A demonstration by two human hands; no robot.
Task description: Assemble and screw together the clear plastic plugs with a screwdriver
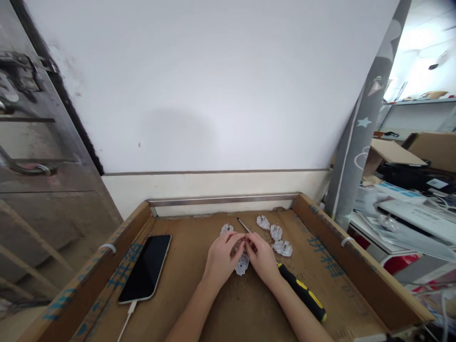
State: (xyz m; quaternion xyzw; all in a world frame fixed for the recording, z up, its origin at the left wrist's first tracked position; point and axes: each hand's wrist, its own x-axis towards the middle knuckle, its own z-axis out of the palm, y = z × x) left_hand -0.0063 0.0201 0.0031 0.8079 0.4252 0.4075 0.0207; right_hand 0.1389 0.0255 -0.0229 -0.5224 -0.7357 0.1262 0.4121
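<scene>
Cannot tell pinch from mere touch between the close-set fingertips of left hand (221, 254) and right hand (262, 256). Note just below, over cardboard (188, 256), a partly covered, translucent, notch-edged plastic piece (242, 265).

One phone (145, 268) lies near the cardboard surface's (188, 251) left edge, one screwdriver (302, 292) toward its right. Two hands (223, 256) meet among at least five clear plug pieces (262, 222).

Cardboard tray (188, 256) — phone (147, 268), screwdriver (302, 291), plugs (276, 232).

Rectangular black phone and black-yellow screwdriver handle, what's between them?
In the head view: bare left hand, bare right hand, their forearms, and a clear, rounded plastic piece, over brown cardboard.
</scene>
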